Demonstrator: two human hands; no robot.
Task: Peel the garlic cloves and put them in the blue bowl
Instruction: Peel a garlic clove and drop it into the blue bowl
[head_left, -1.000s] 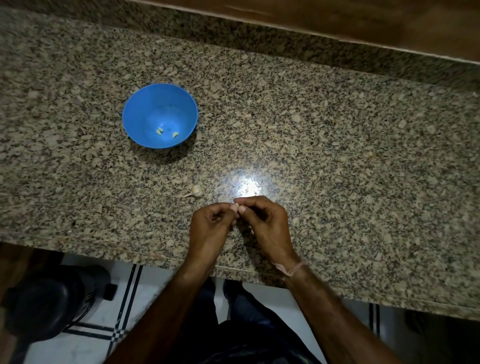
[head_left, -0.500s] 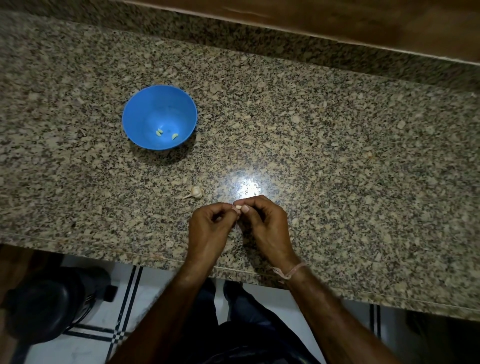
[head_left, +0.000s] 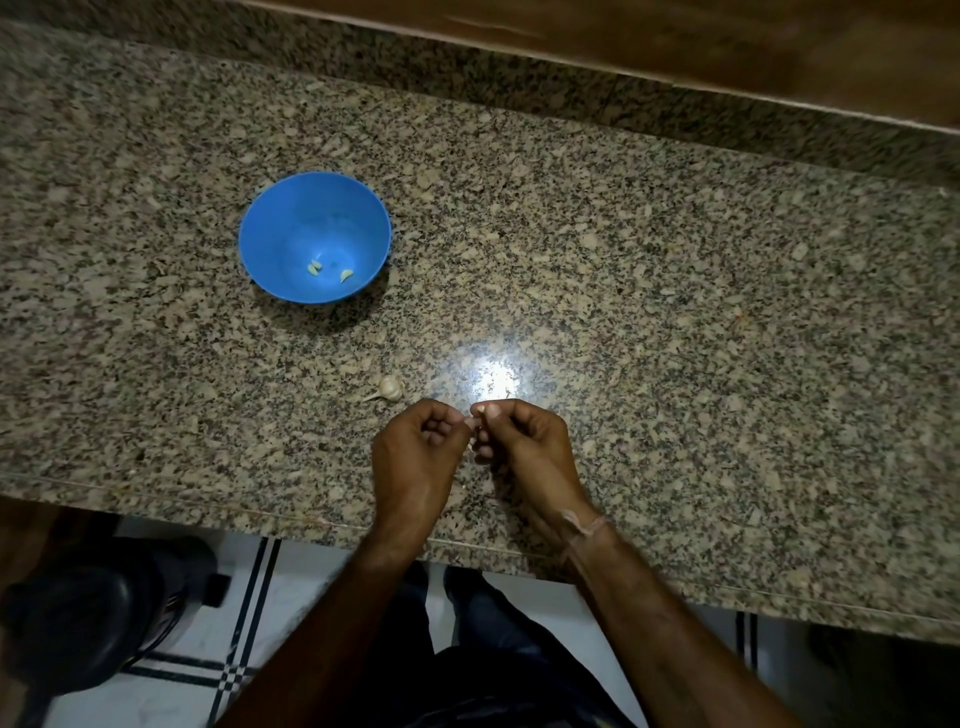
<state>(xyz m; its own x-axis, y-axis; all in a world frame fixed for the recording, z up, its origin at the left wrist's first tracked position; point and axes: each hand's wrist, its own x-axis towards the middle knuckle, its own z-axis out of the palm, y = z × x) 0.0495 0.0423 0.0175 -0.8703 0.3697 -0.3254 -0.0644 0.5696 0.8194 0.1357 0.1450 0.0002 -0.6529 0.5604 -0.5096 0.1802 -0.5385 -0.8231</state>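
Observation:
A blue bowl (head_left: 291, 208) stands on the granite counter (head_left: 675, 312), left of centre, with two peeled garlic cloves (head_left: 315, 268) lying in its bottom. A small garlic bulb (head_left: 388, 387) with a stalk lies on the counter between the bowl and my hands. My left hand (head_left: 415, 457) and my right hand (head_left: 524, 447) meet fingertip to fingertip just above the counter's near part. Together they pinch a small pale garlic clove (head_left: 479, 412), which is mostly hidden by the fingers.
A bright light reflection sits on the counter just beyond my hands. The counter's front edge (head_left: 208, 512) runs under my wrists. A dark wooden ledge (head_left: 727, 47) lines the back. Below the edge are a tiled floor and a black object (head_left: 83, 618) at left.
My hands stay together at the same spot; the fingers have shifted slightly on the clove. The view has tilted a little, so the bowl sits a bit lower in the frame.

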